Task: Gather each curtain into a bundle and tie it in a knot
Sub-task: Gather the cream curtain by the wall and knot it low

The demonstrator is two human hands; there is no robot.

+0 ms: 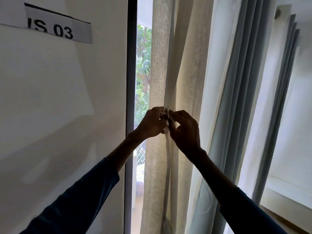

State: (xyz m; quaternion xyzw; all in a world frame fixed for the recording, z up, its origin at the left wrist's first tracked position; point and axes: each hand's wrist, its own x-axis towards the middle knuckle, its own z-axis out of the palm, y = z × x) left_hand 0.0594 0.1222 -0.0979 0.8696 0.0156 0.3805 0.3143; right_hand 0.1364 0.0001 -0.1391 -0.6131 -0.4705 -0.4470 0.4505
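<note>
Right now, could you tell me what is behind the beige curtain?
Past the left edge of the beige curtain, window glass shows green trees outside. Behind the cloth only daylight glows through; anything else there is covered.

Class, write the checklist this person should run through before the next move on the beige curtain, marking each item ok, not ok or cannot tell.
1. The left hand and right hand are both at the beige curtain: ok.
2. The white strip is pinched by both hands: ok.
3. The beige curtain is gathered into one bundle: cannot tell from this view.
4. A knot is formed: cannot tell, the hands cover that spot.
5. The grey-blue curtain is bundled: not ok, it hangs in loose pleats.
</note>
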